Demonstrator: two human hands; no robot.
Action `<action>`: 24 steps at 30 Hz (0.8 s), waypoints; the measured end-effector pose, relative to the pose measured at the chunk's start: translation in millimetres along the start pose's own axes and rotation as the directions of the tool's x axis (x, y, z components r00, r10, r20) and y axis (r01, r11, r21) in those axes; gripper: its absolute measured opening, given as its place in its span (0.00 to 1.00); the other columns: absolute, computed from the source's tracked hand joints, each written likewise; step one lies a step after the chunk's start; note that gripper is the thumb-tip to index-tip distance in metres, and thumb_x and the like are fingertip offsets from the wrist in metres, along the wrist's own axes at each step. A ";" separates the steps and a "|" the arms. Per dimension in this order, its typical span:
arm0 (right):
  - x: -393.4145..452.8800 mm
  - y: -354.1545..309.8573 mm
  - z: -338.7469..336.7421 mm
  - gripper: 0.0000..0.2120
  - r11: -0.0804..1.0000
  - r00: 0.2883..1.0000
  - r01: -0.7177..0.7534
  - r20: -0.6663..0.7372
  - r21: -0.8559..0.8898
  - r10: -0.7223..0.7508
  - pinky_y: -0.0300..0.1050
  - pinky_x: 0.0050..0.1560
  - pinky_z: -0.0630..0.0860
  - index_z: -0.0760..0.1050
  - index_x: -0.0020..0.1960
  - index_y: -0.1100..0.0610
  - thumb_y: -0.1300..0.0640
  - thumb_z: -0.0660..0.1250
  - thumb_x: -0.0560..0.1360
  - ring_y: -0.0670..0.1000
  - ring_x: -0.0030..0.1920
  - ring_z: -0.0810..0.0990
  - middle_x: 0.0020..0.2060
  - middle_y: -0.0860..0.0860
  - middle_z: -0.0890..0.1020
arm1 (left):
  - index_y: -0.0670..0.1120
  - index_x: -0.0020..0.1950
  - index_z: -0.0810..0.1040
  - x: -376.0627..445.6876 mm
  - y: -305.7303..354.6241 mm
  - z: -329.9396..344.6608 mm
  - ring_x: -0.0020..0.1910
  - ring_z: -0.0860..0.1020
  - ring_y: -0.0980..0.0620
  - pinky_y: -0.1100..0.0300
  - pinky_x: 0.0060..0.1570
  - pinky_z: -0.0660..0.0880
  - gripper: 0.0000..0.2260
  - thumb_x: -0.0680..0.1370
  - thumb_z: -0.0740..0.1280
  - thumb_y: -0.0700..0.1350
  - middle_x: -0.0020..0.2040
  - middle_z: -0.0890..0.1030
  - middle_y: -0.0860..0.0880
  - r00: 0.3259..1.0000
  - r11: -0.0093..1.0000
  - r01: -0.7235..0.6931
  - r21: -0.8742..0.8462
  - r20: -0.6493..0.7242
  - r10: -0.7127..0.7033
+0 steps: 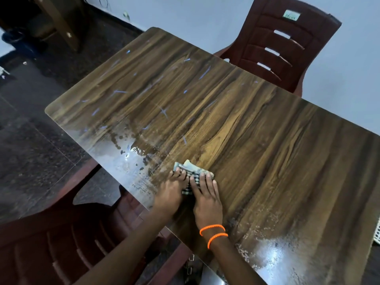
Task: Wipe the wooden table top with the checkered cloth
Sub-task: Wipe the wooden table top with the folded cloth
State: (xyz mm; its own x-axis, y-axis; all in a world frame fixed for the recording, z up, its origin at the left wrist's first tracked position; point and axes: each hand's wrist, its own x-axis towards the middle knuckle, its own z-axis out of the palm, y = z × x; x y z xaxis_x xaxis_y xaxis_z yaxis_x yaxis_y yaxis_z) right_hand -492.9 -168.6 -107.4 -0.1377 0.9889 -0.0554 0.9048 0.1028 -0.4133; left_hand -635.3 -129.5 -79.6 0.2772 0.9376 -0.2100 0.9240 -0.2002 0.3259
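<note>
The wooden table top (236,120) fills the middle of the view, with wet streaks and beads of water along its near edge. The checkered cloth (190,170) lies folded on the table close to that near edge. My left hand (170,192) and my right hand (206,197) both press flat on the cloth, side by side, fingers pointing away from me. Most of the cloth is hidden under the hands; only its far end and a strip between them show. Orange bands circle my right wrist.
A dark red plastic chair (281,44) stands at the far side of the table against the pale wall. Another dark red chair (61,239) is at the near left, partly under the table. Dark floor lies to the left. A white slotted object (377,233) pokes in at the right edge.
</note>
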 end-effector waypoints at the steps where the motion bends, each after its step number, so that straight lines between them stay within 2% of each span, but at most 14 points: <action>1: -13.1 2.8 0.8 0.31 1.000 1.000 0.008 0.001 -0.016 -0.008 0.57 0.76 0.57 0.64 0.75 0.50 0.62 0.54 0.72 0.56 0.78 0.55 0.76 0.53 0.63 | 0.51 0.76 0.67 -10.5 4.3 5.6 0.79 0.55 0.50 0.57 0.78 0.50 0.22 0.81 0.56 0.40 0.77 0.65 0.51 1.000 1.000 -0.017 -0.009 0.007 0.017; 3: -36.7 16.5 -0.6 0.32 0.999 1.000 -0.003 0.008 -0.032 0.003 0.56 0.75 0.56 0.64 0.74 0.49 0.63 0.57 0.71 0.55 0.78 0.55 0.76 0.52 0.63 | 0.50 0.75 0.68 -26.4 19.2 16.4 0.79 0.57 0.48 0.54 0.78 0.50 0.22 0.81 0.56 0.39 0.77 0.66 0.50 0.998 0.998 -0.061 0.000 0.022 0.061; 6: -59.1 46.1 -10.8 0.31 0.997 0.998 -0.064 -0.024 -0.036 0.063 0.57 0.75 0.57 0.67 0.73 0.49 0.64 0.60 0.71 0.53 0.77 0.59 0.75 0.50 0.66 | 0.49 0.69 0.77 -28.2 49.6 29.4 0.75 0.67 0.45 0.52 0.76 0.59 0.19 0.78 0.62 0.38 0.71 0.74 0.47 0.993 0.989 -0.121 -0.081 -0.025 0.119; 9: -51.1 62.4 -20.6 0.29 0.989 0.987 -0.141 -0.088 -0.046 0.137 0.57 0.74 0.58 0.69 0.71 0.52 0.63 0.58 0.71 0.55 0.75 0.64 0.72 0.53 0.70 | 0.51 0.71 0.73 -6.7 68.2 31.3 0.78 0.60 0.49 0.56 0.78 0.52 0.19 0.82 0.56 0.42 0.75 0.69 0.49 0.992 0.989 -0.124 -0.085 -0.036 0.121; 11: -29.0 61.4 -23.7 0.29 0.982 0.978 -0.183 -0.112 -0.044 0.177 0.59 0.74 0.60 0.71 0.70 0.55 0.64 0.58 0.69 0.57 0.74 0.66 0.70 0.55 0.72 | 0.50 0.72 0.72 11.7 68.0 27.8 0.78 0.58 0.49 0.56 0.77 0.52 0.19 0.82 0.56 0.42 0.76 0.67 0.50 0.996 0.995 -0.082 -0.051 -0.046 0.079; 15: 16.0 34.4 -14.8 0.29 0.986 0.986 -0.161 -0.050 -0.055 0.158 0.59 0.76 0.56 0.70 0.71 0.56 0.65 0.58 0.70 0.60 0.75 0.63 0.71 0.58 0.71 | 0.52 0.74 0.68 28.1 39.9 12.3 0.77 0.60 0.48 0.55 0.74 0.62 0.19 0.83 0.54 0.44 0.77 0.65 0.51 0.995 0.994 0.086 -0.062 -0.045 -0.089; 18: 28.0 -0.8 2.1 0.28 0.994 0.996 -0.082 0.033 -0.078 0.085 0.56 0.78 0.50 0.66 0.74 0.53 0.64 0.58 0.73 0.59 0.77 0.57 0.74 0.56 0.65 | 0.51 0.70 0.73 14.0 3.7 -5.9 0.70 0.71 0.40 0.48 0.66 0.72 0.17 0.82 0.57 0.44 0.70 0.73 0.42 0.965 0.953 0.254 -0.166 -0.021 -0.261; 19: 27.9 -14.0 7.3 0.28 0.995 0.996 -0.061 0.054 -0.078 0.065 0.55 0.78 0.48 0.64 0.74 0.52 0.62 0.57 0.74 0.58 0.77 0.55 0.75 0.56 0.63 | 0.51 0.69 0.75 6.0 -9.3 -9.9 0.68 0.72 0.39 0.48 0.65 0.73 0.17 0.81 0.59 0.44 0.69 0.74 0.41 0.960 0.946 0.269 -0.182 -0.026 -0.278; 21: 18.8 -41.6 16.7 0.28 0.998 0.996 -0.023 0.086 -0.065 0.028 0.54 0.79 0.46 0.64 0.75 0.52 0.61 0.52 0.74 0.58 0.78 0.52 0.76 0.55 0.61 | 0.53 0.70 0.74 -14.7 -35.7 -13.0 0.73 0.68 0.43 0.50 0.69 0.70 0.18 0.80 0.62 0.43 0.73 0.71 0.43 0.970 0.957 0.235 -0.172 -0.021 -0.243; 24: -13.6 -71.4 27.8 0.29 0.999 0.996 0.008 0.093 -0.037 -0.005 0.56 0.78 0.51 0.66 0.73 0.53 0.59 0.48 0.73 0.58 0.77 0.55 0.76 0.56 0.63 | 0.53 0.70 0.75 -51.2 -62.3 -7.2 0.77 0.62 0.49 0.54 0.71 0.67 0.21 0.79 0.62 0.39 0.75 0.69 0.49 0.981 0.969 0.190 -0.156 -0.003 -0.193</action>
State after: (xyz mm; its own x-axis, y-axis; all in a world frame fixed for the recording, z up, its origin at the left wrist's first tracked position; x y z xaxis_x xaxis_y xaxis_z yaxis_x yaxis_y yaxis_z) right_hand -566.9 -192.4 -102.4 -0.1791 0.9741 -0.1381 0.9179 0.1149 -0.3798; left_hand -708.9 -163.0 -82.6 0.0934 0.9594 -0.2660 0.9071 0.0282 0.4200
